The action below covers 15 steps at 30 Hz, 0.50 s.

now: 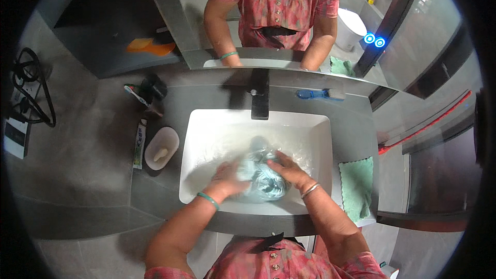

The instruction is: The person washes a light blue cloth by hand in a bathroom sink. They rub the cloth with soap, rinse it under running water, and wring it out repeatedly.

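A pale teal, glossy wet bundle [267, 182] lies in the white sink [321, 129]; whether it is cloth or plastic I cannot make out. Water ripples and splashes around it. My left hand [225, 180], with a green bangle at the wrist, is at the bundle's left side, its fingers smeared by motion. On the bundle's upper right my right hand [290, 170] rests with its fingers stretched out and apart; a silver bangle circles that wrist. Above the sink's far edge stands a black faucet [260, 95].
Left of the sink are a soap dish [169, 140] with a soap bar [160, 154], a toothpaste tube [139, 144] and a dark cup [155, 87]. A blue brush [313, 94] lies behind. At right is a green cloth [356, 186]. A mirror [191, 0] rises behind the counter.
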Motion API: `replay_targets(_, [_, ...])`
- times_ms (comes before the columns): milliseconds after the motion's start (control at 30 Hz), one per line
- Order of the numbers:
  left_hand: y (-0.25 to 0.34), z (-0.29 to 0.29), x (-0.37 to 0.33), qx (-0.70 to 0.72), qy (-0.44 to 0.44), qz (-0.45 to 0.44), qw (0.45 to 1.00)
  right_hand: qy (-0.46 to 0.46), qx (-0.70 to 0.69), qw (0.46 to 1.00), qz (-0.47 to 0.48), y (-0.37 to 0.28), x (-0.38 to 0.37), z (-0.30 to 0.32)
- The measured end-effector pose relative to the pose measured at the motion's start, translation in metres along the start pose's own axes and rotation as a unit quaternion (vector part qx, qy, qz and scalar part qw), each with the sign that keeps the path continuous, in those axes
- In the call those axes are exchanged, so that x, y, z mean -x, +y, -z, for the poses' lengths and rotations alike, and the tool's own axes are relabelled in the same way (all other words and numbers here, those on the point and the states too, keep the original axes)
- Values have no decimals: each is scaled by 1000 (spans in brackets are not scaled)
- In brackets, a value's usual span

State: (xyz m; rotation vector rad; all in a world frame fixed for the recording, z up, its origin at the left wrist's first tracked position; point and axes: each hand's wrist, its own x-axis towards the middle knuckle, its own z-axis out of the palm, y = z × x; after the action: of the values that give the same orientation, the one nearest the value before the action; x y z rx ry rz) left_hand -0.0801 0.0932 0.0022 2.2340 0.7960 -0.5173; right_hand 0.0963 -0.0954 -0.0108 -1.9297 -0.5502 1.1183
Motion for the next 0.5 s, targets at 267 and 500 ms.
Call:
replay_targets(267, [88,-28,39,126,-19,-145,981,-68,-54,996,0,-17,0,-25])
replay_targets(500, [65,22,34,10,-157,-54,986,-44,261,943,203,33,10,-24])
